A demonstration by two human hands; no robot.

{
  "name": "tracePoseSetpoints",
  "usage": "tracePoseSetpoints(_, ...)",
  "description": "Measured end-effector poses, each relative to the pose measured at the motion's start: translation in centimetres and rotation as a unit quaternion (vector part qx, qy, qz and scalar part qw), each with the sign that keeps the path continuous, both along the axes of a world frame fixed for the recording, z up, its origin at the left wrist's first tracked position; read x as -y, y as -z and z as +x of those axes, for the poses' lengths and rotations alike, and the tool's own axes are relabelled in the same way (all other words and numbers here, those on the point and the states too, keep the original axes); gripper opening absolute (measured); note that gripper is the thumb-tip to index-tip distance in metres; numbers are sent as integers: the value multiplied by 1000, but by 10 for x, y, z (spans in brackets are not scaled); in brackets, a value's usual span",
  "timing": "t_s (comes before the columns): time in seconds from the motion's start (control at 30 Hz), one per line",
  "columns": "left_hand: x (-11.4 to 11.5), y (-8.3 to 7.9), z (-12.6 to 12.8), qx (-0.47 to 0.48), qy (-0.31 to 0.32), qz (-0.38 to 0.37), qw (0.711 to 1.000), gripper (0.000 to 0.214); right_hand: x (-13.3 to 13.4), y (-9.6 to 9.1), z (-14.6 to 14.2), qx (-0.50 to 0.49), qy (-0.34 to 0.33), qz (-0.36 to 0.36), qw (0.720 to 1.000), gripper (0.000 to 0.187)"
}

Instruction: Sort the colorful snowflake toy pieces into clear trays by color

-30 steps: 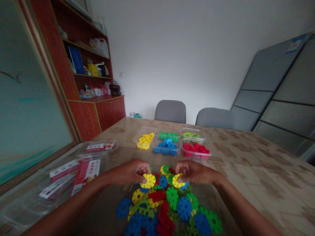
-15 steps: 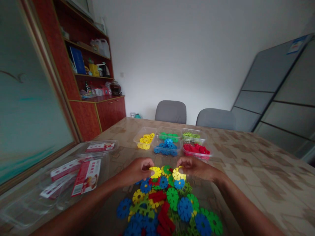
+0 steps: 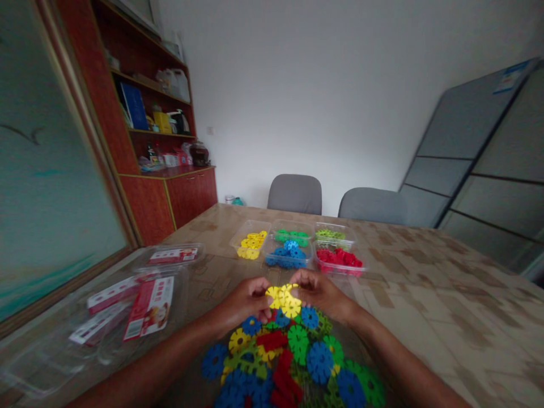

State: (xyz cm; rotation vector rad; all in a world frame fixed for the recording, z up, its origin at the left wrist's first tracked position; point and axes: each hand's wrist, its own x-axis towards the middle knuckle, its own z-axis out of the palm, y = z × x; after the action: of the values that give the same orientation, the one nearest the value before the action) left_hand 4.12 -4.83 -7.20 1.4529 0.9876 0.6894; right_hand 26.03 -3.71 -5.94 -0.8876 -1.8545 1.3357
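Note:
My left hand (image 3: 246,301) pinches a yellow snowflake disc (image 3: 273,295) between thumb and fingers. Opposite it, my right hand (image 3: 321,294) is closed on more yellow snowflake discs (image 3: 291,307). The yellow discs meet or overlap between both hands; whether they are slotted together I cannot tell. Below the hands spreads a mixed pile of toy pieces: blue discs (image 3: 319,361), green discs (image 3: 298,343), a yellow disc (image 3: 238,340) and red pieces (image 3: 272,340), along with light green pieces.
Beyond my hands stand clear plastic boxes of sorted pieces: yellow (image 3: 253,245), blue (image 3: 287,256), green (image 3: 292,236), light green (image 3: 330,234) and red (image 3: 339,258). Clear lids with a printed card (image 3: 149,306) lie at left. Grey chairs (image 3: 294,194) line the far table edge.
Both hands have moved inward toward each other. The yellow discs, apart before, are now together between the fingertips.

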Motion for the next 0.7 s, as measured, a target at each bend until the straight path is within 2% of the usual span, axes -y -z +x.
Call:
tracePoseSetpoints(0.17,6,-4,2,30,23,-16,999,41,4,11,-12,-7,22,29,999,43)
tracePoseSetpoints(0.33,1,4,3,-2,10,32,999,37,11,9,-18,-1,26,37,999,38)
tracePoseSetpoints(0.47,0,5,3,2,-7,28,1000,37,10,8,-18,-4,36,48,998,37)
tracePoseSetpoints(0.6,-3,-6,-2,22,-32,7,999,40,2,9,-10,-8,73,61,995,35)
tracePoseSetpoints(0.7,-14,-21,-12,45,-91,20,995,41,-5,9,-3,-6,95,65,993,35)
